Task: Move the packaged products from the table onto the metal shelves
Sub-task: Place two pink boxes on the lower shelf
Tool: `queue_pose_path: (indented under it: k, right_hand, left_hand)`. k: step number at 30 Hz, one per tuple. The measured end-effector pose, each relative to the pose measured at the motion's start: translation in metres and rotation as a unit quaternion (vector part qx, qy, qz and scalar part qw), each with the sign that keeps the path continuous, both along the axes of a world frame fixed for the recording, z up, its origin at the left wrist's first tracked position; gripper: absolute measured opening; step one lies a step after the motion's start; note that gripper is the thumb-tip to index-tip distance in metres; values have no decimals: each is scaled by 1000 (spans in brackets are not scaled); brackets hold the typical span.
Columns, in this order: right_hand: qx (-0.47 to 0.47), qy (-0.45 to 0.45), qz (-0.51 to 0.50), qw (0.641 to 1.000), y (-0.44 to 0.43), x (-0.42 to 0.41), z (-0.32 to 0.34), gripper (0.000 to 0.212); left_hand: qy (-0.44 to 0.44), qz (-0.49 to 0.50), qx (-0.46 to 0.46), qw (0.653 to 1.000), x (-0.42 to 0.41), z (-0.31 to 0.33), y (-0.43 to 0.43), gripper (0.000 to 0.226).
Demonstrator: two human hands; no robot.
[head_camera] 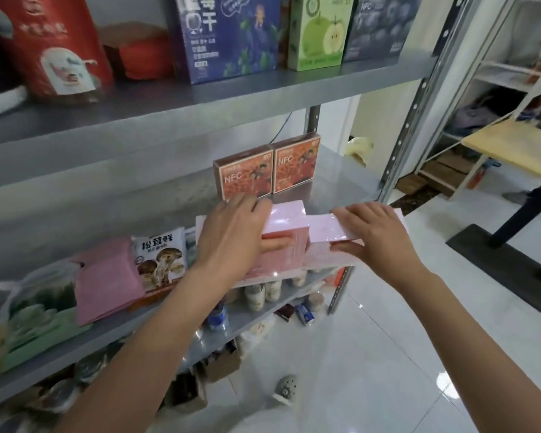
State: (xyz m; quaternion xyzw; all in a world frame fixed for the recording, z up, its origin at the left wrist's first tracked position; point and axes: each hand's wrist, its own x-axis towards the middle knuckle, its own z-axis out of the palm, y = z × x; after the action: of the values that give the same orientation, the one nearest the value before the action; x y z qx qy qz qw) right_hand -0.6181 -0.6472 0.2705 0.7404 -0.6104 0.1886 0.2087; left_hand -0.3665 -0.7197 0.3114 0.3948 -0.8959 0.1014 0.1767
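- From my remote seat, both forearms reach in from the bottom edge toward the metal rack
- The left hand (231, 235) lies over the left pink box (289, 223), fingers curled across its top, what looks like the thumb against its front face; it grips the box
- The right hand (375, 235) pinches the right pink box (324, 228), fingers on top, thumb along the front lower edge
- Both boxes sit side by side, touching, at the front edge of the middle shelf (334, 182), near its right end
- Left of them on that shelf stand a mushroom packet (161, 260) and a pink pouch (107, 279)
- Behind the boxes, two orange NFC cartons (244, 176) stand upright, side by side
- The upper shelf (200, 101) carries a red bag (50, 42), a blue carton (225, 35) and a green apple carton (319, 32)
- Far right, well apart, I see a yellow-topped table (512, 151)
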Motion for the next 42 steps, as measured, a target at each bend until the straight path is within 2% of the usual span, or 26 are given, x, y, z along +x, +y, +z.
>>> queue_pose_path:
  k: [3, 14, 19, 24, 26, 30, 34, 39, 42]
  right_hand:
    - [-7, 2, -5, 1000, -33, -32, 6, 62]
    - [28, -75, 57, 995, -165, -112, 2, 68]
    - [60, -47, 112, 991, -220, -121, 11, 74]
    - [79, -19, 136, 987, -256, -126, 17, 60]
    - [78, -3, 134, 988, -262, -128, 18, 63]
    - [40, 54, 135, 988, -267, -129, 13, 82]
    - [9, 80, 156, 984, -270, -132, 8, 89]
    - [14, 62, 189, 980, -279, -131, 6, 87]
    - [10, 57, 202, 978, -284, -130, 8, 85]
  left_hand:
    - [17, 0, -26, 1000, -33, -2, -33, 75]
    - [-79, 60, -28, 995, -116, -11, -139, 78]
    - [-56, 127, 37, 990, -123, -19, -167, 90]
    - [-77, 173, 54, 981, -128, -15, -171, 86]
    - [-88, 186, 33, 978, -132, -12, -168, 83]
    - [-71, 201, -77, 974, -135, -32, -159, 78]
    - [-87, 216, -86, 969, -140, -39, -153, 86]
    - [-52, 237, -26, 970, -151, -32, -154, 79]
    - [-19, 243, -42, 969, -157, -30, -151, 74]
